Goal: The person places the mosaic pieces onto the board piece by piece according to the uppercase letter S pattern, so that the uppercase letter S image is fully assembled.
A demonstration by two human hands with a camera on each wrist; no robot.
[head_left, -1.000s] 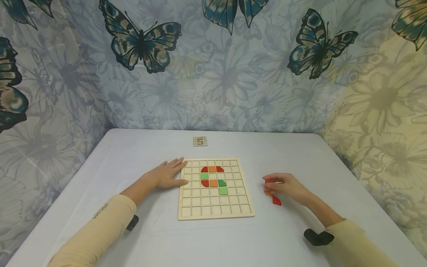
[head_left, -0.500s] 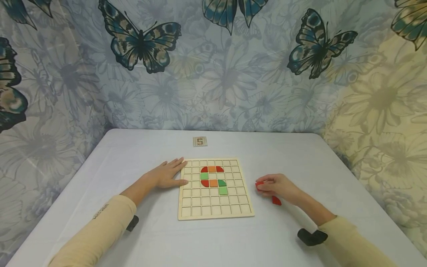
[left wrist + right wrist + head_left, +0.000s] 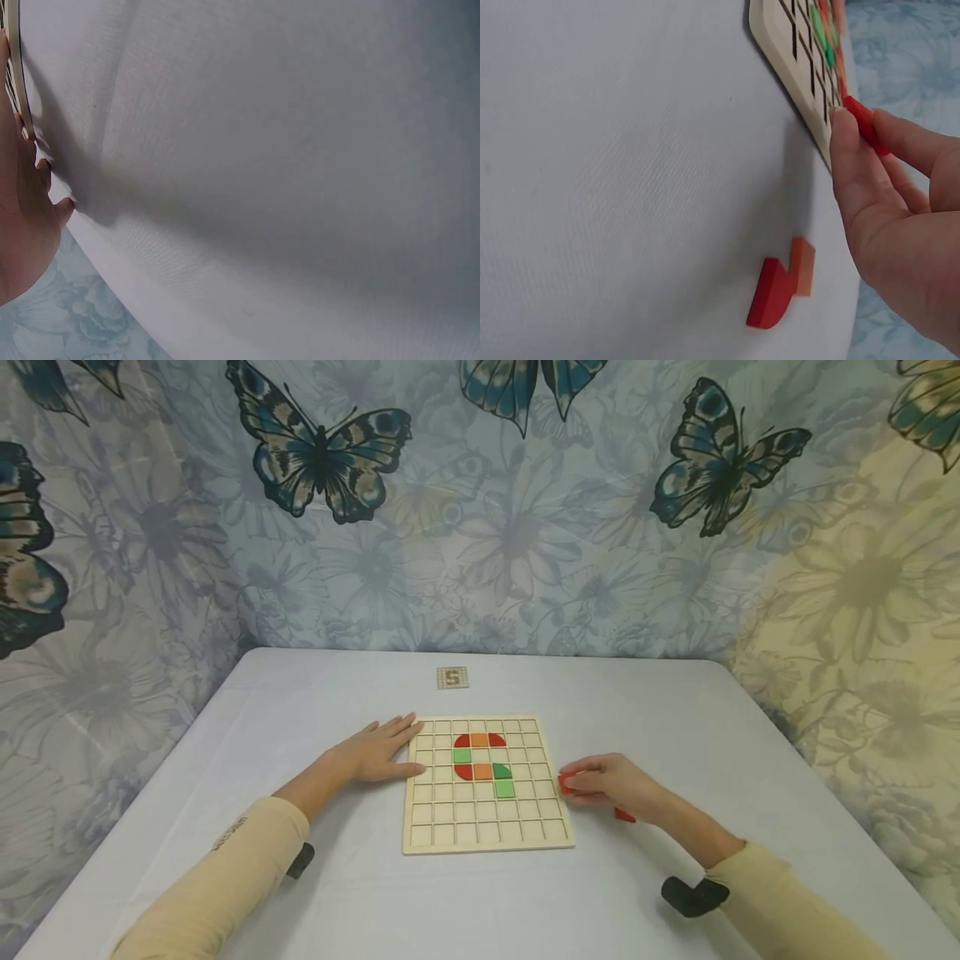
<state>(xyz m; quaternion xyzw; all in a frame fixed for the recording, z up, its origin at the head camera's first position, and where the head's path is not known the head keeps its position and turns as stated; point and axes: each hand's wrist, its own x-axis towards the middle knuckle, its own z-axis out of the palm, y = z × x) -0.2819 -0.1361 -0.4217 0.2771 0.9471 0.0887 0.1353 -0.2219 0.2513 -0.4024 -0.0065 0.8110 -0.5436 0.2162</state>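
Observation:
A pale wooden grid board (image 3: 487, 837) lies on the white table. Set into its cells are red and dark green quarter-round tiles plus orange and light green square tiles (image 3: 505, 788), forming a curved line. My left hand (image 3: 375, 755) rests with straight fingers at the board's left edge. At the right edge, my right hand (image 3: 618, 787) pinches a red tile (image 3: 866, 124) between thumb and fingers. Behind that hand, a red quarter-round tile (image 3: 769, 295) and an orange tile (image 3: 802, 266) lie side by side on the table.
A small card (image 3: 452, 677) with an S-like figure on a grid lies beyond the board. The white table (image 3: 337, 893) meets a butterfly-patterned backdrop (image 3: 517, 543) at its back and sides. Black wrist devices (image 3: 693, 897) sit at the sleeves.
My right hand has lifted a red tile from beside the loose tiles and carried it left to the board's right edge. My left hand has stayed in place.

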